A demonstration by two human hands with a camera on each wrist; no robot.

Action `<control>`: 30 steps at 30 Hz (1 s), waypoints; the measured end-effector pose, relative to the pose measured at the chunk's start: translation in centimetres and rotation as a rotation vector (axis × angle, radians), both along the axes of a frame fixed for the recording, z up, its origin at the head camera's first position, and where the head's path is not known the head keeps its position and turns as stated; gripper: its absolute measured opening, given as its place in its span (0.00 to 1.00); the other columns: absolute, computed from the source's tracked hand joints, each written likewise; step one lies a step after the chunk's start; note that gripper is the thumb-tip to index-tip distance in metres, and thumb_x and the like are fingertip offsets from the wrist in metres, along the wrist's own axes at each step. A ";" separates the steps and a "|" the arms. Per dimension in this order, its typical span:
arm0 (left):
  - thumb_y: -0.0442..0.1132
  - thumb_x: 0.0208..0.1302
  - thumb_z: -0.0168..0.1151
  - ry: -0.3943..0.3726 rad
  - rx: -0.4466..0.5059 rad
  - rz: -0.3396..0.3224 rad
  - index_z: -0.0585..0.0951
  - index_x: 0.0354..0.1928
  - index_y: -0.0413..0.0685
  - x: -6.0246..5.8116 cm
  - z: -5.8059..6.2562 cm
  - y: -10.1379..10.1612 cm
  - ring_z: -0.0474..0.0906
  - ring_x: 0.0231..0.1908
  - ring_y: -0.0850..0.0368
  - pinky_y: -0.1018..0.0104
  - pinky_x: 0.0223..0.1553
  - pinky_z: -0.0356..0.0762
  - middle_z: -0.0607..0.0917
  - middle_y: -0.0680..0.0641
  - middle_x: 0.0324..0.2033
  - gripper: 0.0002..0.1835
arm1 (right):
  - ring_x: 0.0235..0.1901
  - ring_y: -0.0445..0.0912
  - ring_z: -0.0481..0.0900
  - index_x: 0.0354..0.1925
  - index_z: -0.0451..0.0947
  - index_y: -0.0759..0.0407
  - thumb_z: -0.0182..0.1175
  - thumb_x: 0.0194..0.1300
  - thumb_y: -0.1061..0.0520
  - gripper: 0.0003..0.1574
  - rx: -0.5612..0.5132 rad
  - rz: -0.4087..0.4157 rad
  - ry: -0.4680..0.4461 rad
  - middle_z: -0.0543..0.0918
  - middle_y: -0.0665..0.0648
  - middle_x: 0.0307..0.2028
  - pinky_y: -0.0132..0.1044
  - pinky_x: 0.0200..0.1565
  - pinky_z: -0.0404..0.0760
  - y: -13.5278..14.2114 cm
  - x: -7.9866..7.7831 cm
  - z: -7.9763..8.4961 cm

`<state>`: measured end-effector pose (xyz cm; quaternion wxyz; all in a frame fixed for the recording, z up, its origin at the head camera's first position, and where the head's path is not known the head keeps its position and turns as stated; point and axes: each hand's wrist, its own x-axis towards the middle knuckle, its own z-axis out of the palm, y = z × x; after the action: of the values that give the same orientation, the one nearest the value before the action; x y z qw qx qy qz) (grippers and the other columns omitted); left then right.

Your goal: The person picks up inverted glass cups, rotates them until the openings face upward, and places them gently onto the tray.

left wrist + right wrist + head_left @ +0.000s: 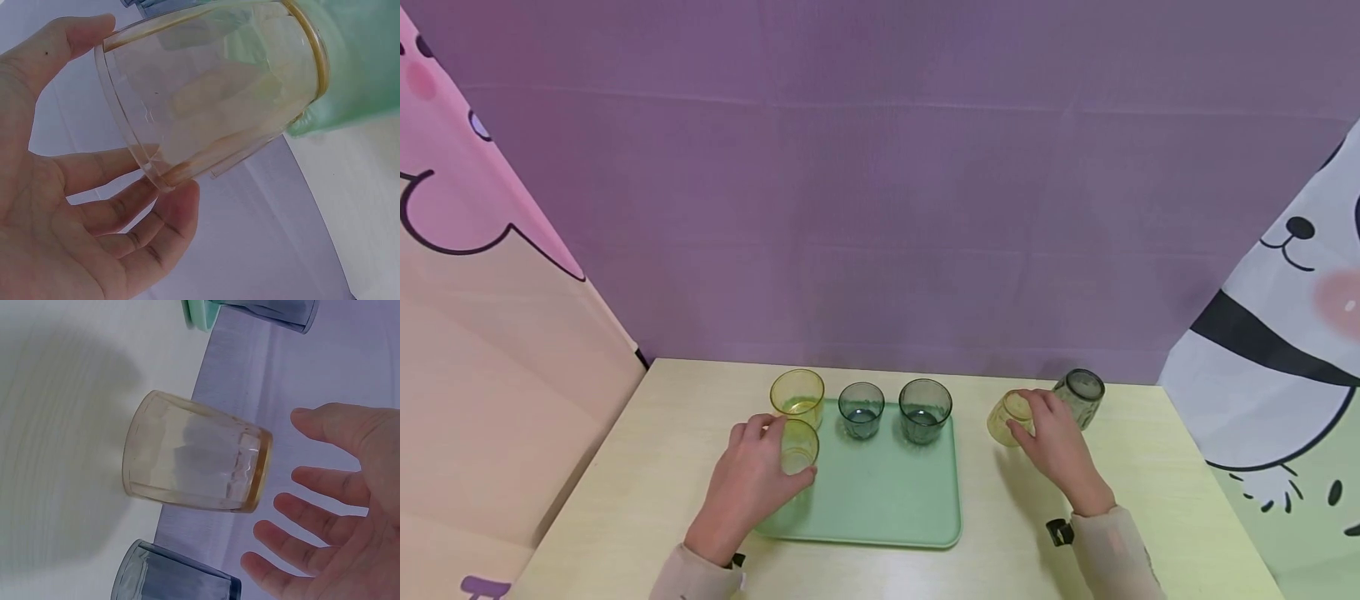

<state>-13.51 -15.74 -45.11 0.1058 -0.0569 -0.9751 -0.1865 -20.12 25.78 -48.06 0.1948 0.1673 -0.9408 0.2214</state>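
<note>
My left hand (743,483) holds a clear yellow glass (212,94) near its rim, thumb on one side and fingertips on the other. This glass is upright at the left part of the green tray (880,504), its base toward the tray; the head view does not show whether it touches. To the right of the tray, an upside-down yellow glass (194,453) stands on the table. My right hand (1063,446) is beside its base, with fingers spread and a gap between them and the glass in the right wrist view.
Behind the held glass stands another yellow glass (797,390). Two grey-green glasses, a smaller one (861,410) and a larger one (925,412), stand upright along the tray's back. An upside-down dark grey glass (1081,402) is just behind my right hand. A purple cloth (880,208) hangs behind the table.
</note>
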 end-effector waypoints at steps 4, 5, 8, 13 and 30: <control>0.53 0.49 0.73 0.007 0.000 0.005 0.77 0.59 0.31 0.0 -0.2 -0.2 0.72 0.53 0.32 0.43 0.40 0.81 0.76 0.32 0.55 0.40 | 0.50 0.69 0.74 0.56 0.75 0.73 0.71 0.60 0.61 0.29 0.016 -0.004 -0.007 0.76 0.73 0.49 0.62 0.52 0.75 0.1 -0.2 -0.1; 0.53 0.49 0.73 0.007 0.002 0.007 0.77 0.59 0.31 -0.1 -0.2 -0.2 0.72 0.53 0.32 0.43 0.40 0.81 0.76 0.32 0.54 0.40 | 0.50 0.69 0.75 0.56 0.75 0.73 0.71 0.60 0.61 0.29 0.019 -0.003 -0.002 0.76 0.73 0.49 0.62 0.51 0.75 0.1 -0.2 -0.1; 0.52 0.50 0.72 0.000 0.007 0.010 0.77 0.59 0.31 -0.1 -0.3 -0.3 0.72 0.52 0.32 0.43 0.39 0.81 0.76 0.33 0.55 0.39 | 0.48 0.69 0.75 0.56 0.75 0.73 0.72 0.59 0.62 0.29 0.020 0.002 0.014 0.76 0.73 0.48 0.62 0.50 0.75 0.2 -0.5 -0.2; 0.52 0.50 0.73 -0.009 0.008 0.012 0.76 0.60 0.30 -0.1 -0.4 -0.4 0.71 0.53 0.31 0.43 0.38 0.81 0.76 0.32 0.55 0.40 | 0.47 0.70 0.75 0.56 0.74 0.74 0.71 0.60 0.61 0.30 0.023 0.002 0.004 0.76 0.73 0.48 0.62 0.49 0.76 0.2 -0.8 -0.3; 0.53 0.55 0.70 -0.043 -0.027 0.010 0.74 0.61 0.29 -0.1 -0.7 -0.6 0.70 0.54 0.29 0.41 0.39 0.81 0.75 0.31 0.56 0.40 | 0.47 0.71 0.75 0.58 0.72 0.77 0.70 0.62 0.59 0.32 0.068 -0.010 -0.056 0.76 0.76 0.49 0.63 0.49 0.76 0.0 -1.8 -0.6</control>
<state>-13.62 -16.31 -45.78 0.0847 -0.0496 -0.9798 -0.1742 -21.89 25.76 -48.68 0.1636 0.1626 -0.9537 0.1928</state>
